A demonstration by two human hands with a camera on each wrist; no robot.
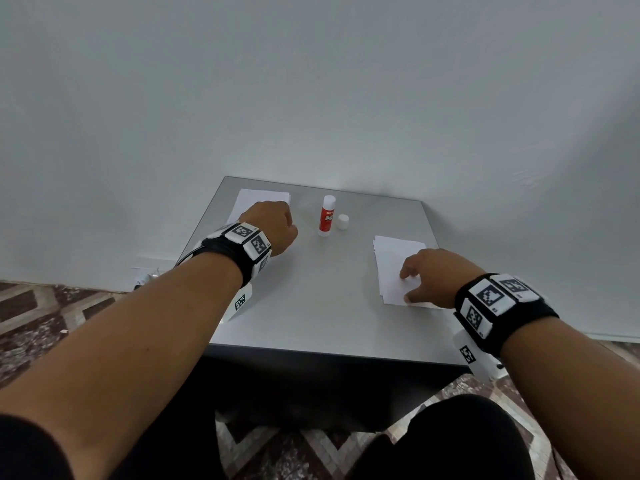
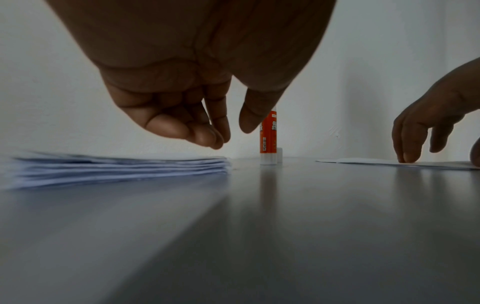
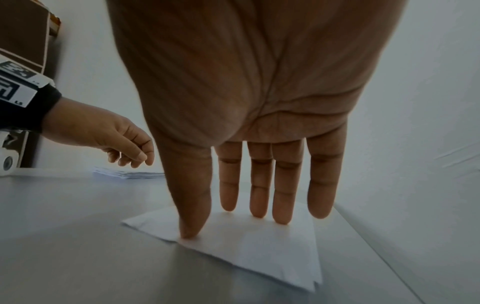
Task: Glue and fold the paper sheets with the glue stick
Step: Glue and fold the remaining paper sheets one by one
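White folded sheets [image 3: 249, 244] lie flat under the right hand [image 1: 431, 277], its straight fingers and thumb pressing them onto the smooth grey table [image 1: 311, 306]. Only the left wrist view shows the left hand [image 2: 187, 102] loosely curled, empty, above a layered paper stack [image 2: 116, 170]. Upright, the red glue stick [image 1: 326, 216] stands uncapped beside its round white cap [image 1: 343, 222].

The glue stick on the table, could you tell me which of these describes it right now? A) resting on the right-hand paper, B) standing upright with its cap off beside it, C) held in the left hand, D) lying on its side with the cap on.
B: the glue stick stands upright on the table, uncapped, with its white cap set just beside it, and neither hand touches it.
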